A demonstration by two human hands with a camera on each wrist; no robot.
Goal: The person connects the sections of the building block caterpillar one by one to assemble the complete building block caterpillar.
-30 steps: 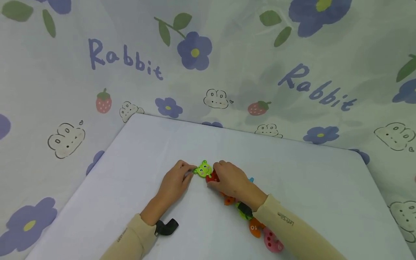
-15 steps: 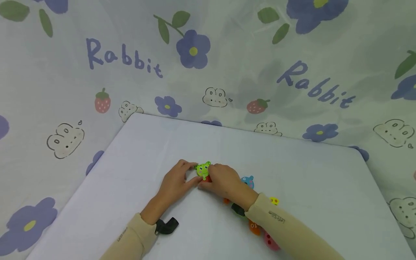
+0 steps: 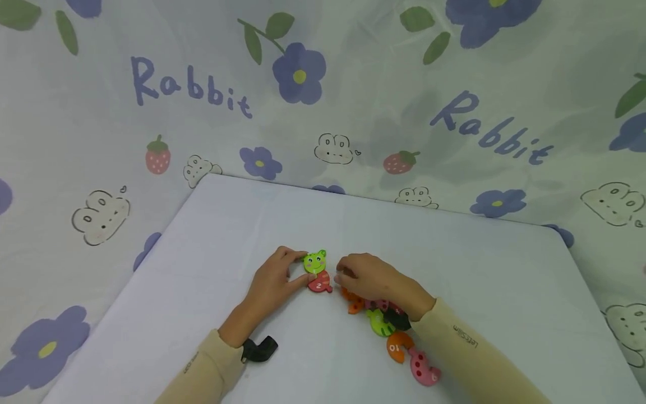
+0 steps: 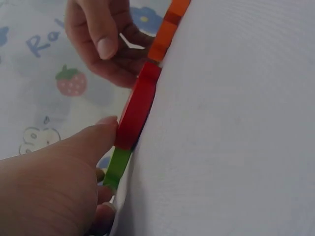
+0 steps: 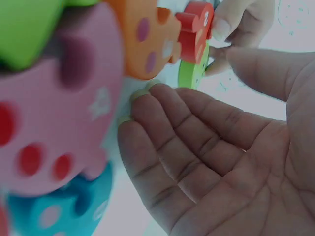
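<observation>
A green smiling animal-face puzzle piece (image 3: 315,262) lies joined to a red puzzle piece (image 3: 320,282) marked 2, mid-table. My left hand (image 3: 276,279) holds this pair at its left side, index finger at the green face's top and thumb by the seam. In the left wrist view the thumb rests against the red piece (image 4: 138,110). My right hand (image 3: 370,276) is off the pair, just to its right, fingers loosely bent with nothing in them. An orange puzzle piece (image 5: 147,39) and a pink spotted one (image 5: 83,123) lie near its fingertips in the right wrist view.
A row of puzzle pieces runs toward the front right: a green striped one (image 3: 379,324), an orange one marked 10 (image 3: 397,347) and a pink one (image 3: 423,367). The right forearm covers others. A white table (image 3: 252,219) meets a printed cloth backdrop (image 3: 363,73).
My right hand has brought the red piece under the green face, then let go and drawn back to the right. My left thumb has come down onto the joined pair.
</observation>
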